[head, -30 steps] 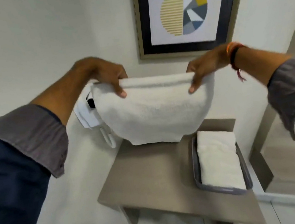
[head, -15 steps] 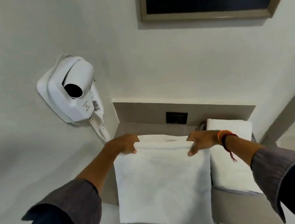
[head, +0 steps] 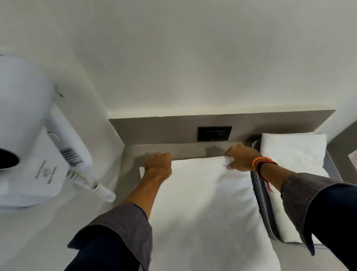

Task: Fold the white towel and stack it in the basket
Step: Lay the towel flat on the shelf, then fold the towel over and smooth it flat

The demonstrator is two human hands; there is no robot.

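The white towel (head: 205, 219) lies spread flat on the grey-brown shelf (head: 188, 148), its near edge hanging past the shelf's front. My left hand (head: 157, 164) grips the towel's far left corner with fingers curled. My right hand (head: 241, 157), with orange and dark bands at the wrist, pinches the far right corner. To the right stands the grey basket (head: 261, 192), holding a folded white towel (head: 296, 164); my right forearm crosses over it.
A white wall-mounted hair dryer (head: 12, 135) with a coiled cord (head: 87, 182) juts out at the left, close to my left arm. A black socket (head: 214, 132) sits in the shelf's back panel. White walls close in behind and to the left.
The towel went from hanging in the air to lying flat on the shelf. Both hands moved down and forward to its far corners. The view came closer to the hair dryer.
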